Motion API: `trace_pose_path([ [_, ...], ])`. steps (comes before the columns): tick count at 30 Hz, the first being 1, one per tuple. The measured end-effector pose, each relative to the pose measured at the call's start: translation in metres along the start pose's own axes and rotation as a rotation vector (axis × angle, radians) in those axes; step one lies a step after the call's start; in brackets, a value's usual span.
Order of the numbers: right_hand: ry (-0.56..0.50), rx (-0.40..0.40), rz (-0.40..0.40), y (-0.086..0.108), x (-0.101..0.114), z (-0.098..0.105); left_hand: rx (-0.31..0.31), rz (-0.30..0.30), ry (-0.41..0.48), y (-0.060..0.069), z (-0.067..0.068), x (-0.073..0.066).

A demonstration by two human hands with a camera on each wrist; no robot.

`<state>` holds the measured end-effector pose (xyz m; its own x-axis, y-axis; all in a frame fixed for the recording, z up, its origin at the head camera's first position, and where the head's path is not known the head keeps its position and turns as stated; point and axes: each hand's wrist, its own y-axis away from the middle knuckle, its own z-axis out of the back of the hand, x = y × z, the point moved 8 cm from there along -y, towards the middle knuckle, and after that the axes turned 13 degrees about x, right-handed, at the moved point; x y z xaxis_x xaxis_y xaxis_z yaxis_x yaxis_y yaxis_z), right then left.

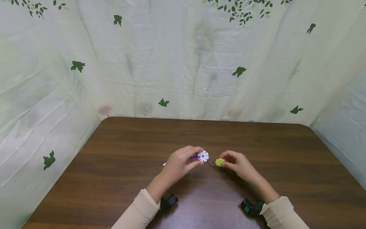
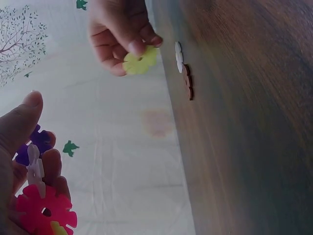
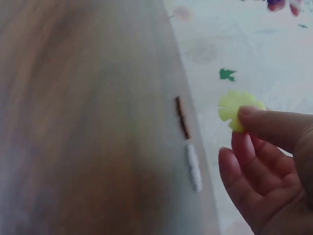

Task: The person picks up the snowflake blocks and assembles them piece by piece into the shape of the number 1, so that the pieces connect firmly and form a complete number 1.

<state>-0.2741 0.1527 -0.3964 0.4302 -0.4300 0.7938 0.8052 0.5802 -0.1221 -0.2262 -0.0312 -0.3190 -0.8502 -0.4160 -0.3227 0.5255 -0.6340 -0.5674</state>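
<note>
My left hand (image 1: 178, 162) (image 2: 29, 152) holds several joined notched discs. In the left wrist view, purple (image 2: 39, 142), white (image 2: 34, 169) and pink (image 2: 44, 209) discs show, with a bit of yellow (image 2: 58, 228) at the pink one. The head view shows a white disc (image 1: 203, 156) at that hand's fingertips beside a purple one (image 1: 195, 157). Thumb and fingers of my right hand (image 1: 241, 165) (image 2: 122, 32) (image 3: 269, 161) pinch a yellow-green disc (image 1: 219, 162) (image 2: 141, 60) (image 3: 234, 108), its other fingers loosely bent. The two hands are apart.
A brown disc (image 1: 211, 163) (image 2: 188, 82) (image 3: 182, 117) and a white one (image 2: 179, 57) (image 3: 193, 166) lie end to end on the wooden table (image 1: 137, 136). A small white tip (image 1: 164, 164) shows left of my left hand. Behind the table hangs a patterned cloth (image 1: 177, 63).
</note>
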Motion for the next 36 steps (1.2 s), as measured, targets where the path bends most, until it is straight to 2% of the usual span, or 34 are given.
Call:
trace_pose_path([
  [5, -0.089, -0.079, 0.022, 0.002, 0.021, 0.009, 0.002, 0.002, -0.002, -0.001, -0.001, -0.001],
  [11, -0.126, -0.114, 0.103, 0.008, 0.059, 0.017, 0.002, 0.010, 0.001, -0.001, -0.002, -0.001],
  [17, -0.146, -0.150, 0.133, 0.011, 0.060, 0.018, 0.017, 0.009, -0.002, -0.001, -0.005, -0.001],
  [23, -0.160, -0.143, 0.243, 0.011, 0.069, 0.013, 0.037, 0.015, 0.023, -0.001, -0.007, -0.002],
  [31, -0.056, -0.165, 0.343, 0.016, 0.097, 0.010, 0.050, 0.009, 0.021, -0.002, -0.009, -0.005],
  [36, 0.040, -0.200, 0.391, 0.017, 0.101, 0.010, 0.060, 0.003, 0.013, -0.002, -0.010, -0.006],
])
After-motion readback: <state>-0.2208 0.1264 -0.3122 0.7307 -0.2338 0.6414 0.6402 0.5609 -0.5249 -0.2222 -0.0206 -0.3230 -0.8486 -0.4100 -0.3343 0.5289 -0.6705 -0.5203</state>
